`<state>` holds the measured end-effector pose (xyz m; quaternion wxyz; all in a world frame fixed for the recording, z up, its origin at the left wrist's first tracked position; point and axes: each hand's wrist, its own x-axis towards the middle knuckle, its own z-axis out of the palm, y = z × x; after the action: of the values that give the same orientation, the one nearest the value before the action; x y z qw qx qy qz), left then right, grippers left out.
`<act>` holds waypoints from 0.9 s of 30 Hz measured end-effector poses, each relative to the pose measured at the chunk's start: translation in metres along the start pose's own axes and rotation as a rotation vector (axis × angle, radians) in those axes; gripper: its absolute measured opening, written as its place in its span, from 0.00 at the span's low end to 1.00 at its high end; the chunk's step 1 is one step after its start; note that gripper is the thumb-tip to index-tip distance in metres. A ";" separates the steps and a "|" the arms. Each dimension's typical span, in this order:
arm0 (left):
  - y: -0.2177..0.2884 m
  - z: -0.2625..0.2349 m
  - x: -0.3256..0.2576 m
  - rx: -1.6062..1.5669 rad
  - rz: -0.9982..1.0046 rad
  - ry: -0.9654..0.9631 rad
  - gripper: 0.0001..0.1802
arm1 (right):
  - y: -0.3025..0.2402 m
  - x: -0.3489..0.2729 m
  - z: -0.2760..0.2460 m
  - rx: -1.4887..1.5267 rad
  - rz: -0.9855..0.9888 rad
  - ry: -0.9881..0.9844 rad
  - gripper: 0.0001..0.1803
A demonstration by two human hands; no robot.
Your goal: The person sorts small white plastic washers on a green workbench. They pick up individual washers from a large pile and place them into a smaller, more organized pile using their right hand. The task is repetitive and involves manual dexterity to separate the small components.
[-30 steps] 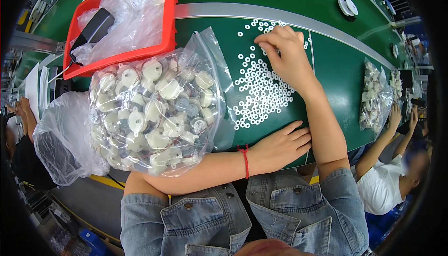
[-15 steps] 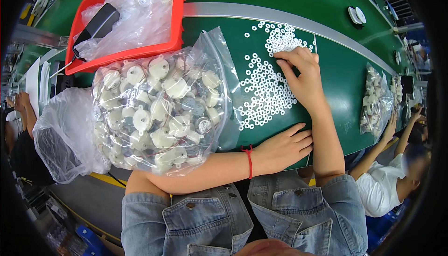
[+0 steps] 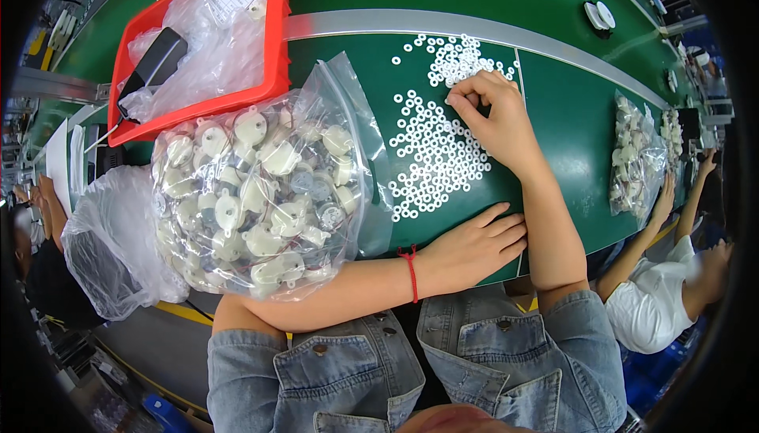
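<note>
Many small white ring washers lie scattered on the green work surface, in a large patch and a smaller heap of washers beyond it. Over the gap between the two, my right hand has thumb and forefinger pinched together; whatever is between the tips is too small to make out. My left hand rests flat on the near edge of the table, fingers stretched out, holding nothing. A red cord circles its wrist. Against the left forearm leans a clear zip bag full of cream-coloured round motors with wires.
A red bin at the back left holds crumpled plastic and a black adapter. An empty-looking clear bag hangs at the left edge. Another bag of motors lies at right, near a co-worker's hand. A metal rail crosses behind.
My right thumb and forefinger have drawn together into a pinch near the washers. The whole view has shifted slightly, moving the table things left. My left hand stays flat.
</note>
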<state>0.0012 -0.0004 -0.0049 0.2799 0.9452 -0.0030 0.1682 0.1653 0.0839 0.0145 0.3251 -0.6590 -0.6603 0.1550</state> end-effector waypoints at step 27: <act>0.002 0.000 0.000 0.010 -0.006 -0.004 0.26 | 0.002 0.001 -0.009 -0.191 -0.153 0.064 0.05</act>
<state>0.0006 -0.0021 -0.0042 0.2755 0.9470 0.0000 0.1655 0.1729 0.0826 0.0204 0.2925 -0.6392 -0.7098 0.0448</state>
